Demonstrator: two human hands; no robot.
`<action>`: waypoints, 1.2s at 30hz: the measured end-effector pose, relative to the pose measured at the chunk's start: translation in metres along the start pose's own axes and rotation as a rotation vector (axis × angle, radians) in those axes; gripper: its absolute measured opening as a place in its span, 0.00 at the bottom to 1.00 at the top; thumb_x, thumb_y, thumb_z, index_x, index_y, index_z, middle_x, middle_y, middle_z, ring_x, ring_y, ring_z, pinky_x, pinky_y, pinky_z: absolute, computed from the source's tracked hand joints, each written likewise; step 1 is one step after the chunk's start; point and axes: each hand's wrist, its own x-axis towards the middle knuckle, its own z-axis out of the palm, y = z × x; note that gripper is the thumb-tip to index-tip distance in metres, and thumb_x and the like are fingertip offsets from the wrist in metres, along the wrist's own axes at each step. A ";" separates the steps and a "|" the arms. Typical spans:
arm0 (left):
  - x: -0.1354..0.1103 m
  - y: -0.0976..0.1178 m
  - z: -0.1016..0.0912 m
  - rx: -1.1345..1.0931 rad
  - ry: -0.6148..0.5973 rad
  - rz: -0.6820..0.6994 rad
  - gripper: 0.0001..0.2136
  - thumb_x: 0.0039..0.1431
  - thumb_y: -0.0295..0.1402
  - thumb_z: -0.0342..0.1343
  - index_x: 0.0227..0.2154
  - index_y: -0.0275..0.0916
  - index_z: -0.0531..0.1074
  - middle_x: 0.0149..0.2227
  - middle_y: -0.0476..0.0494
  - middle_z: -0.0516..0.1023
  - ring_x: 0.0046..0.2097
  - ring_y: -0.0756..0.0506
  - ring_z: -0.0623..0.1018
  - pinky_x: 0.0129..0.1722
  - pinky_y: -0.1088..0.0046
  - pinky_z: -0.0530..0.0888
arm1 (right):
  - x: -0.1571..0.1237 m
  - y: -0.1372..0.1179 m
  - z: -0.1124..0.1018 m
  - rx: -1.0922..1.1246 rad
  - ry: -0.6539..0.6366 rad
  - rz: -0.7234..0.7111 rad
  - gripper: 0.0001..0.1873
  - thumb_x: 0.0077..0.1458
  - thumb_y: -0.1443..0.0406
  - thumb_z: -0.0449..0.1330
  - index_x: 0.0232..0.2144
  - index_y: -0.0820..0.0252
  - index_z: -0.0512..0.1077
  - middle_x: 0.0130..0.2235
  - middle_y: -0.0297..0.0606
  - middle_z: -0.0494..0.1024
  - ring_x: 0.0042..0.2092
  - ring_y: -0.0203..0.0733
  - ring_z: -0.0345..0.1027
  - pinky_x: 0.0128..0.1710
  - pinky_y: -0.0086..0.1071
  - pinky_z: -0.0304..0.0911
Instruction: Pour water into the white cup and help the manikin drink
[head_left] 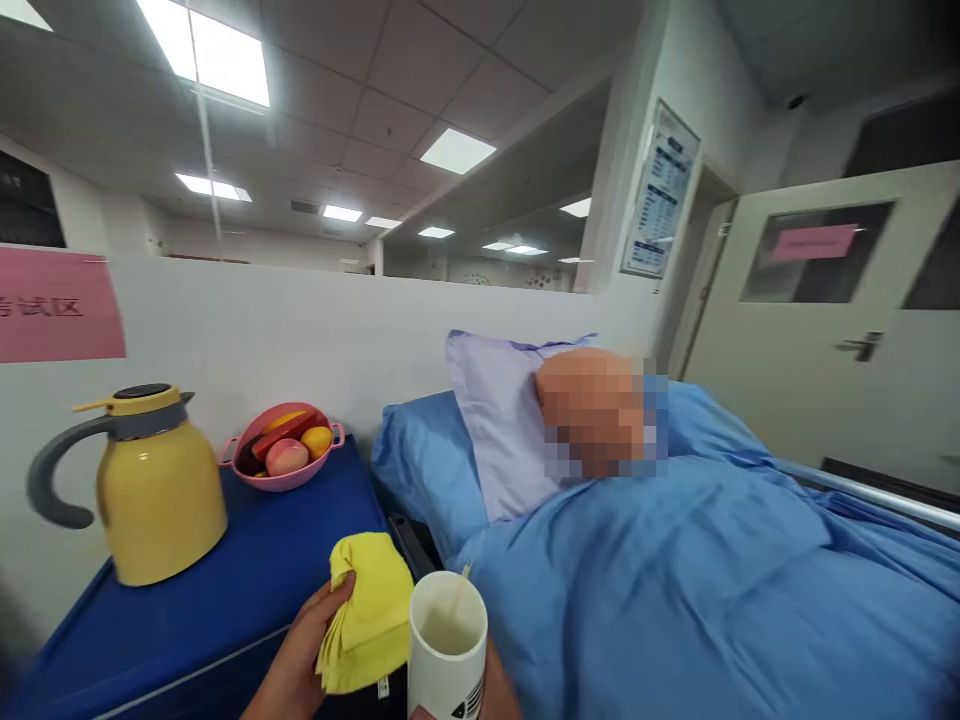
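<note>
A folded yellow cloth [373,615] is gripped by my left hand [304,645], with the thumb over its near left edge. Close to its right side, my right hand [501,685] is wrapped around a white cup [448,670], which stands upright with its open rim facing me. A thin pale stick or straw [459,590] leans out of the cup. The cup hides most of my right fingers. Both hands are at the bottom of the head view, by the gap between the blue-covered bedside cabinet [292,540] and the bed [675,590].
On the cabinet stand a yellow thermos jug [161,500] and a pink basket [289,482] of fruit. In the bed, a pixelated head [592,410] rests on a lilac pillow [499,430] under blue bedding. A metal rail [870,490] runs along the far side; a door [817,330] stands beyond.
</note>
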 end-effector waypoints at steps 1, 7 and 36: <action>-0.002 -0.008 0.014 -0.078 0.008 -0.046 0.29 0.52 0.38 0.63 0.55 0.32 0.65 0.43 0.32 0.80 0.44 0.35 0.80 0.45 0.59 0.76 | 0.001 -0.007 -0.014 -0.012 -0.014 -0.006 0.45 0.26 0.63 0.75 0.51 0.55 0.68 0.44 0.42 0.78 0.47 0.57 0.72 0.47 0.43 0.68; -0.003 -0.038 0.104 -0.329 -0.024 -0.125 0.26 0.59 0.37 0.55 0.58 0.30 0.64 0.45 0.31 0.79 0.50 0.34 0.77 0.56 0.55 0.70 | -0.005 -0.072 -0.103 -0.110 0.156 -0.046 0.40 0.39 0.58 0.67 0.55 0.55 0.60 0.45 0.43 0.76 0.44 0.51 0.72 0.43 0.39 0.68; 0.100 -0.118 0.317 -0.645 -0.351 -0.089 0.19 0.62 0.30 0.50 0.55 0.30 0.68 0.49 0.32 0.77 0.56 0.36 0.73 0.63 0.54 0.62 | 0.114 -0.038 -0.321 -0.179 0.040 -0.119 0.33 0.48 0.52 0.65 0.54 0.51 0.61 0.46 0.37 0.74 0.45 0.45 0.69 0.45 0.37 0.66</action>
